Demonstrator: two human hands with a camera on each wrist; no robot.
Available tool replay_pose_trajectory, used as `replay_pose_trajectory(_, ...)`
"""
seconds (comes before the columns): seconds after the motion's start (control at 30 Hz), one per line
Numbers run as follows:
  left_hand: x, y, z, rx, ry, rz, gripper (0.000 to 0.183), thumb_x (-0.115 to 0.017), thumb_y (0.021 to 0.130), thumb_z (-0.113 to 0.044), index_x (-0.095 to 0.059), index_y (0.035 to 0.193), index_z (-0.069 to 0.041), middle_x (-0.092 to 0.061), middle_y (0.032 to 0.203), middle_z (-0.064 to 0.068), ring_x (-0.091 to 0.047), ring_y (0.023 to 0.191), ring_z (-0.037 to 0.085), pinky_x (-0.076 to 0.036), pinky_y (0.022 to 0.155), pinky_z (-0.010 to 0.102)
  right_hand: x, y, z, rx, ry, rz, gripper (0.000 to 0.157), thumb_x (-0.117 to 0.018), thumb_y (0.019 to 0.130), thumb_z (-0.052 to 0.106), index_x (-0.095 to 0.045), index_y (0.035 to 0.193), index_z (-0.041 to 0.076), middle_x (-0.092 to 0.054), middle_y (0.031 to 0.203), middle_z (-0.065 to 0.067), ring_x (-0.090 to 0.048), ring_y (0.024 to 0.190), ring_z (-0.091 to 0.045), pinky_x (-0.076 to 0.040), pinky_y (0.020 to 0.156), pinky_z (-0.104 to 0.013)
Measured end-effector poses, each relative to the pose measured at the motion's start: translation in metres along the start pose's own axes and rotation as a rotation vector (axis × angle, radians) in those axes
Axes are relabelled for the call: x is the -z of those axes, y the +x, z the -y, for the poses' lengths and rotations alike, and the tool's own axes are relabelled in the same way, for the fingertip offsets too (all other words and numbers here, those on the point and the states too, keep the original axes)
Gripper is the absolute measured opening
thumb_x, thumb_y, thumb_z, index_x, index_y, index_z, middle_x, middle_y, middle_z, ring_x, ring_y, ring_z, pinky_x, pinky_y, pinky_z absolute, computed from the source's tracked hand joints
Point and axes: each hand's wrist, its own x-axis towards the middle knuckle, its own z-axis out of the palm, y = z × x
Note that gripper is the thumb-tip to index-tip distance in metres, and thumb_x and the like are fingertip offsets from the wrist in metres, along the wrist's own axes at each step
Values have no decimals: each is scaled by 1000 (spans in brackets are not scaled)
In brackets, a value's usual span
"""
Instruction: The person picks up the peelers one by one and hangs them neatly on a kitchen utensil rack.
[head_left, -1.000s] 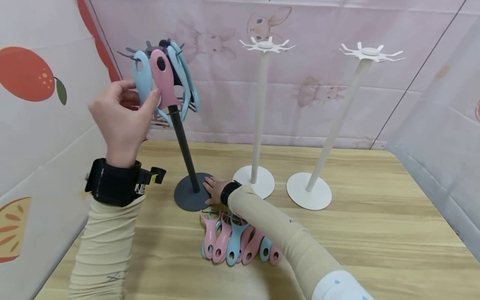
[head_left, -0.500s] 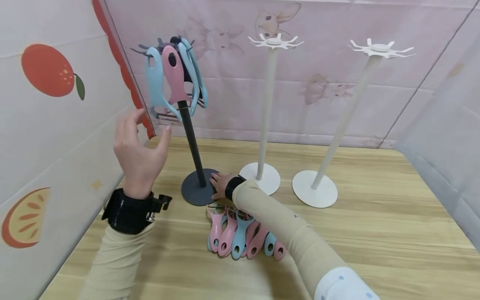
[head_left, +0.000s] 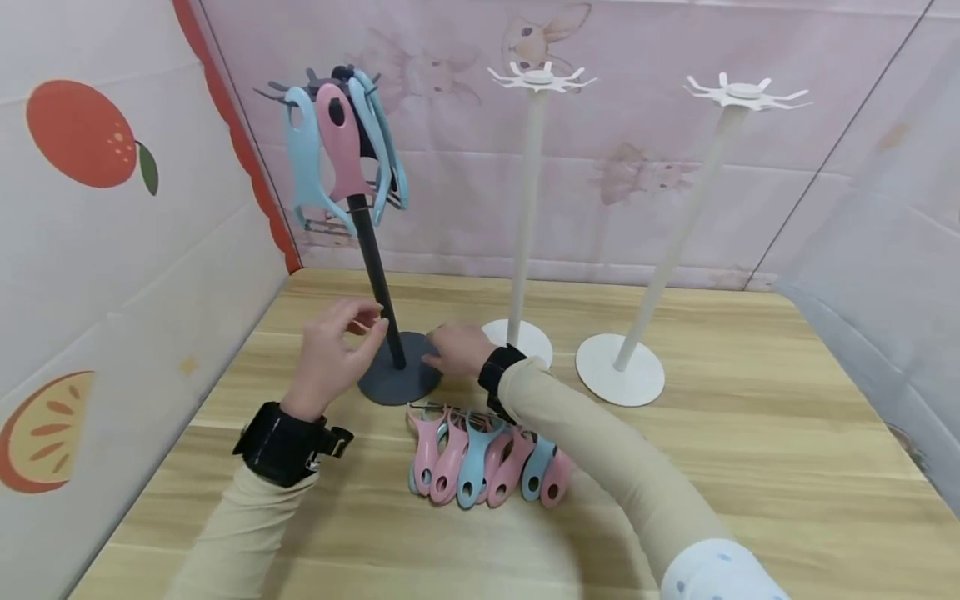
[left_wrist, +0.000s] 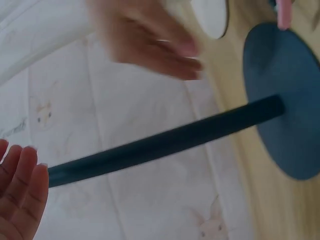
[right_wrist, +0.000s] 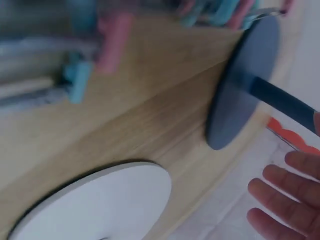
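Note:
In the head view, several pink and blue Y-shaped peelers hang by their handle holes from a dark rack [head_left: 366, 250]; a blue peeler [head_left: 303, 154] and a pink peeler [head_left: 342, 142] face me. My left hand [head_left: 335, 354] is beside the rack's pole, its fingers loosely bent and holding nothing. Close over the dark round base, my right hand [head_left: 461, 348] holds nothing, its fingers relaxed. Below it lies a row of pink and blue peelers, including a blue peeler [head_left: 472, 467]. The left wrist view shows the dark pole [left_wrist: 165, 141] between the two hands.
Two white racks, a middle rack [head_left: 527, 200] and a right rack [head_left: 678, 217], stand with bare hooks behind and to the right of the peeler row. All stands rest on a wooden table [head_left: 750, 467]. Printed fabric walls close off the back and sides.
My left hand has let go of the hanging blue peeler and moved down and right toward the dark pole. My right hand has lifted from the dark base where its fingers rested.

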Motion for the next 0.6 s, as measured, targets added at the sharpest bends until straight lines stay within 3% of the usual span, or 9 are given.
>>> replay_pose_trajectory(0.17, -15, -4, 0, 14, -16, 101, 16, -64, 83, -4, -63, 98, 2, -62, 86, 12, -59, 76, 21, -52, 63, 37, 16, -33, -9, -28, 102, -80, 39, -53, 92, 34, -58, 122, 9, -64, 109, -6, -62, 90, -18, -50, 73, -31)
replay_pose_trajectory(0.4, -35, -6, -2, -34, -29, 154, 16, -64, 83, -4, -64, 97, 1, -61, 82, 9, -58, 71, 19, -50, 61, 35, 24, -78, -25, -28, 113, -256, 36, -55, 91, 31, -61, 117, 7, -66, 105, -9, -63, 89, -21, -51, 72, -36)
replay_pose_trajectory(0.6, -53, -4, -6, -76, -42, 205, 15, -63, 83, -3, -64, 96, 1, -62, 81, 9, -57, 69, 19, -49, 59, 36, 26, -110, -39, -26, 174, -320, 35, -57, 91, 26, -60, 116, 3, -65, 105, -13, -63, 93, -26, -50, 75, -38)
